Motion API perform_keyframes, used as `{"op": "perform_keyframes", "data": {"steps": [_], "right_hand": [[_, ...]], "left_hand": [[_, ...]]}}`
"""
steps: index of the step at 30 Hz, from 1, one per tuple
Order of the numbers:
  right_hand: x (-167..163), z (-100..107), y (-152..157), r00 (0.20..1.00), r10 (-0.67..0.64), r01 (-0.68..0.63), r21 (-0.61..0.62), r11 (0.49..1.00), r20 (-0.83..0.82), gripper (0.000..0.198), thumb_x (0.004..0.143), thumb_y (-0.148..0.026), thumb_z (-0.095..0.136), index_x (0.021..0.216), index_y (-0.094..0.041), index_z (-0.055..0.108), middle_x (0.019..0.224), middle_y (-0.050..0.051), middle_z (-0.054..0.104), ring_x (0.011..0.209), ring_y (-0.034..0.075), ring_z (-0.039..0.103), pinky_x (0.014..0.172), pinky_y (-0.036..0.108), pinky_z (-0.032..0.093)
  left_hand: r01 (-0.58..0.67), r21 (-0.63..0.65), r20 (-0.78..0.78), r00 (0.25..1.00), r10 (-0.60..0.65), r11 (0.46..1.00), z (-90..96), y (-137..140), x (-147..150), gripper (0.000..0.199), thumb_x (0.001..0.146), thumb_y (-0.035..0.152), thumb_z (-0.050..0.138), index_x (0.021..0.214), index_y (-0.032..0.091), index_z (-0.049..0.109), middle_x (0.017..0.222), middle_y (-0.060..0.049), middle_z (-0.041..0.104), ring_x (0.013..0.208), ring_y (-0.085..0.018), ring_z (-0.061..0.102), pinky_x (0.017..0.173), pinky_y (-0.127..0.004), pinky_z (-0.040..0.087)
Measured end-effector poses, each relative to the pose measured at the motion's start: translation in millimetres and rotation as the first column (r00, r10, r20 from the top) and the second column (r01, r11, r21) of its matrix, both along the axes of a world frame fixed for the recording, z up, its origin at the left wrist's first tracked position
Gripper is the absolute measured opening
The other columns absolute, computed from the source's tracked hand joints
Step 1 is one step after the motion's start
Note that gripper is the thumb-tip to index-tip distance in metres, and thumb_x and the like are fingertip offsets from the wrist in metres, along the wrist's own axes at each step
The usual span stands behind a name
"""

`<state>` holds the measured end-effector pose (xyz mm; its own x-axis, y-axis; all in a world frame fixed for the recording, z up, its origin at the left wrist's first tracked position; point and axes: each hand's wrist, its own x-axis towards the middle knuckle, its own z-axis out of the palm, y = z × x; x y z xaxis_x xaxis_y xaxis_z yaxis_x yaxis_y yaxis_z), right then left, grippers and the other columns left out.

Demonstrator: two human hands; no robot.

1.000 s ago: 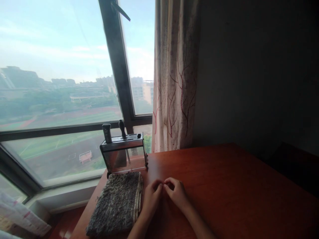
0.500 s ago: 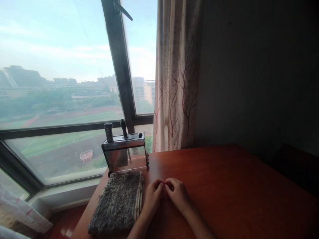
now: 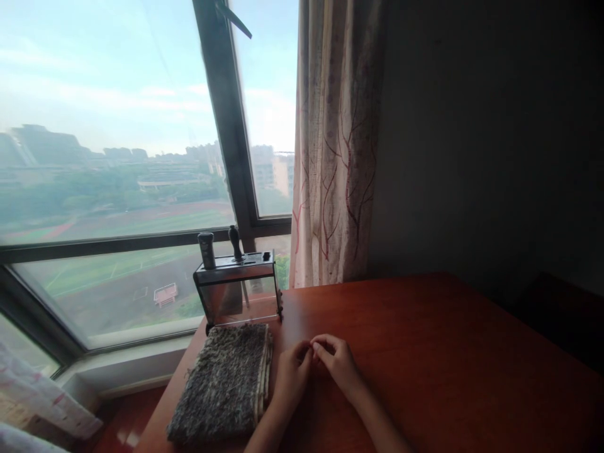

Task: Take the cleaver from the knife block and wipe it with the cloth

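Left hand (image 3: 290, 377) and right hand (image 3: 340, 368) rest on red-brown table (image 3: 425, 352), fingertips meeting, fingers curled; whether they pinch something, cannot tell. Folded grey woven mat (image 3: 224, 384) just left of left hand. Knife rack (image 3: 236, 286) behind mat, beside window.

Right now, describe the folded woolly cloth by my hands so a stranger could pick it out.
Start at the reddish wooden table under the window, then go to its left edge. The folded cloth lies flat there, just left of the left hand and in front of a clear-sided knife rack. It is the only shaggy, grey-brown thing on the table.
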<state>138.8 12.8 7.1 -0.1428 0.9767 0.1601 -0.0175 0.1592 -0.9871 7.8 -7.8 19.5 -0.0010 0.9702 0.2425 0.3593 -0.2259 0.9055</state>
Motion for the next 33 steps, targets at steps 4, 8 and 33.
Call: {"op": "perform_keyframes", "data": {"steps": [4, 8, 33], "right_hand": [[-1.8, -3.9, 2.1, 0.999, 0.018, -0.020, -0.055, 0.998, -0.039, 0.037, 0.073, -0.050, 0.065, 0.078, -0.014, 0.069, 0.059, 0.003, 0.063, 0.056, 0.017, 0.059, 0.051, 0.026, 0.047], [-2.1, -4.3, 2.0, 0.999, 0.020, -0.024, -0.070, 0.997, -0.049, 0.039, 0.072, -0.053, 0.065, 0.075, -0.014, 0.070, 0.058, 0.003, 0.063, 0.054, 0.017, 0.058, 0.049, 0.025, 0.046], [-0.2, 1.0, -1.0, 0.996, 0.068, -0.071, -0.052, 0.996, -0.056, 0.034, 0.075, -0.050, 0.063, 0.068, -0.016, 0.063, 0.059, 0.000, 0.058, 0.055, 0.015, 0.055, 0.051, 0.023, 0.043]], "left_hand": [[-0.016, 0.059, -0.126, 0.992, 0.023, 0.998, -0.5, -1.4, -1.1, 0.024, 0.081, 0.025, 0.051, 0.084, 0.018, 0.073, 0.076, -0.008, 0.073, 0.067, -0.022, 0.064, 0.061, -0.027, 0.044], [-0.027, 0.086, -0.210, 0.977, 0.044, 0.996, -2.7, -2.7, -4.5, 0.020, 0.080, 0.023, 0.053, 0.083, 0.020, 0.073, 0.078, -0.008, 0.073, 0.069, -0.023, 0.064, 0.062, -0.027, 0.042], [0.017, 0.085, -0.262, 0.965, 0.006, 0.996, 2.2, -4.5, -3.0, 0.030, 0.088, 0.028, 0.044, 0.073, 0.017, 0.068, 0.068, -0.005, 0.068, 0.064, -0.019, 0.061, 0.058, -0.024, 0.036]]}}
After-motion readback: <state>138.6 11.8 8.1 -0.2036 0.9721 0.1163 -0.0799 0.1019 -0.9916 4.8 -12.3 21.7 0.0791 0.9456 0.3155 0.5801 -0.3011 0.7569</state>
